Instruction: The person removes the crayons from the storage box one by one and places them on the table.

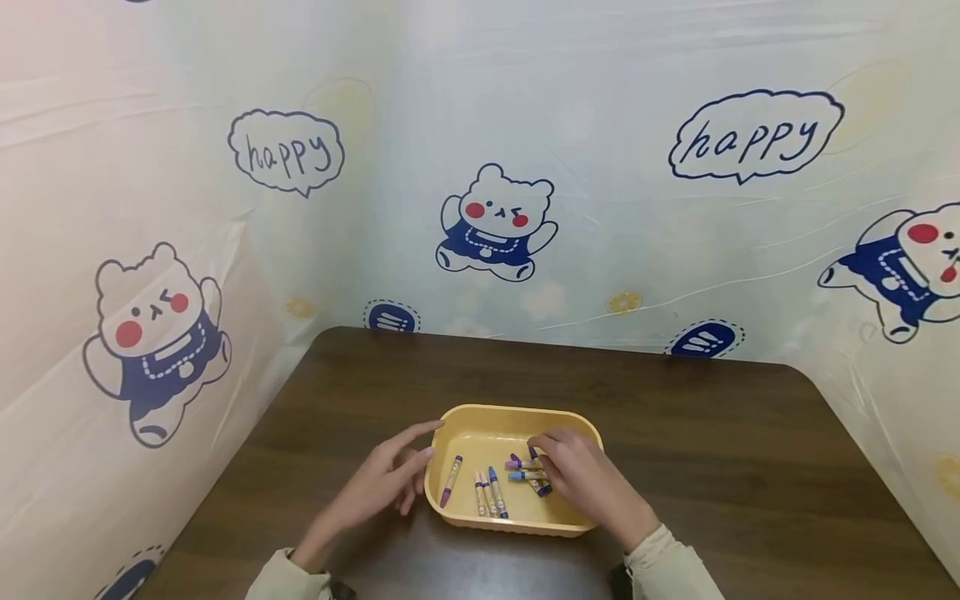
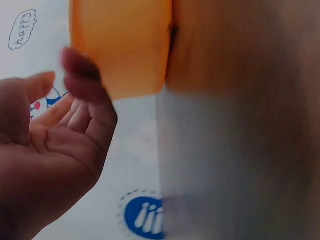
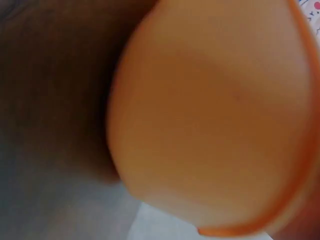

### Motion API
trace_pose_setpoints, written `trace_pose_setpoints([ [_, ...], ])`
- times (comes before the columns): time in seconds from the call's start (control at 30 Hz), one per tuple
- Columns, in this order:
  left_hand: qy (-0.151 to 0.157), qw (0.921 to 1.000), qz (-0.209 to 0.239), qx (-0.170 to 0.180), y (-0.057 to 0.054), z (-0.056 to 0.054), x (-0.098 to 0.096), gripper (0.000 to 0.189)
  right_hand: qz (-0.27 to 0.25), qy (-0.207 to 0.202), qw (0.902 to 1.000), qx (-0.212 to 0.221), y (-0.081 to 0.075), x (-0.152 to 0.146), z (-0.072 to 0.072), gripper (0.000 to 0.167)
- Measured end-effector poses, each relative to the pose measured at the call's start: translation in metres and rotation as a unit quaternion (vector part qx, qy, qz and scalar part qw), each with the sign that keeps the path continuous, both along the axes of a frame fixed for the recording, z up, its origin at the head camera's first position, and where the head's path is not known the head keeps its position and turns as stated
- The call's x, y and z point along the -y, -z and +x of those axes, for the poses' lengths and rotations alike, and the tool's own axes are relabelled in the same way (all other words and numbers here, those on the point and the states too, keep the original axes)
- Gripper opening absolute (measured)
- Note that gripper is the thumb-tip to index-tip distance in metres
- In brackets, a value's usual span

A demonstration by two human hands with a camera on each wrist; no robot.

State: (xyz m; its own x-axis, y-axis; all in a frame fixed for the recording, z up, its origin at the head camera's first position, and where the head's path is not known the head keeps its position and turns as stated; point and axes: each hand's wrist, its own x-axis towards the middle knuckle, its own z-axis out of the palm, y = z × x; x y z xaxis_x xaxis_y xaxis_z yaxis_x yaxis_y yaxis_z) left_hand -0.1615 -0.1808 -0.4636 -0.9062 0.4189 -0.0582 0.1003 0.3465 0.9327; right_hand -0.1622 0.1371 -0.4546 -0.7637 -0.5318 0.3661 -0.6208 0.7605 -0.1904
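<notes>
The two hands are apart, on either side of a yellow tray [image 1: 517, 528] that stands on a dark brown, wood-grained surface [image 1: 720, 467]. The left hand [image 1: 382, 483] is at the tray's near-left side, its index finger and thumb extended to the rim and the other fingers loosely bent below. The right hand [image 1: 592, 483] reaches over the opposite rim, fingers bent down to a loose cluster of crayons [image 1: 525, 476]; whether they pinch one cannot be told, and the right wrist view gives only the tray's outer wall, blurred.

Inside the tray, nearest the left hand, a single purple-ended crayon [image 1: 451, 482] lies apart. Between the hands, three crayons [image 1: 491, 493] lie close together, one of them blue-tipped.

The surface stretches well beyond both hands to rounded far corners, with a dull sheen on the stretch between the forearms. Pale printed sheeting [image 1: 615, 233] rises behind it and closes in to the left and right of the hands, creased in places. It carries bears in blue outfits, "happy" speech bubbles, orange slices and blue ovals. Light-coloured sleeves [image 1: 675, 567] cover both forearms.
</notes>
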Motion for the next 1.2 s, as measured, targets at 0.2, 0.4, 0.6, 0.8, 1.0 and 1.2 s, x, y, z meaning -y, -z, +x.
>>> trace_pose_setpoints([
  [0.2,0.018,0.9970,0.063,0.040,0.012,0.000,-0.001,0.043,-0.002,0.001,1.0000,0.006,0.017,0.004,-0.003,0.013],
  [0.4,0.027,0.9914,0.111,0.063,0.016,-0.003,-0.001,0.033,-0.016,0.012,0.9992,0.036,0.018,0.001,-0.004,0.006],
  [0.6,0.010,0.9907,0.123,0.058,0.019,-0.004,-0.002,0.033,-0.017,0.019,0.9978,0.062,0.014,0.001,-0.007,0.005],
  [0.8,-0.003,0.9893,0.130,0.066,0.018,-0.006,-0.004,0.036,-0.016,0.028,0.9975,0.063,0.013,0.001,-0.008,0.011],
  [1.0,-0.020,0.9885,0.126,0.081,0.021,-0.004,-0.002,0.036,0.003,0.016,0.9985,0.052,0.018,0.003,-0.007,0.006],
  [1.2,-0.025,0.9869,0.135,0.084,0.025,-0.001,0.000,0.043,0.011,0.016,0.9988,0.046,0.022,0.005,-0.004,0.004],
])
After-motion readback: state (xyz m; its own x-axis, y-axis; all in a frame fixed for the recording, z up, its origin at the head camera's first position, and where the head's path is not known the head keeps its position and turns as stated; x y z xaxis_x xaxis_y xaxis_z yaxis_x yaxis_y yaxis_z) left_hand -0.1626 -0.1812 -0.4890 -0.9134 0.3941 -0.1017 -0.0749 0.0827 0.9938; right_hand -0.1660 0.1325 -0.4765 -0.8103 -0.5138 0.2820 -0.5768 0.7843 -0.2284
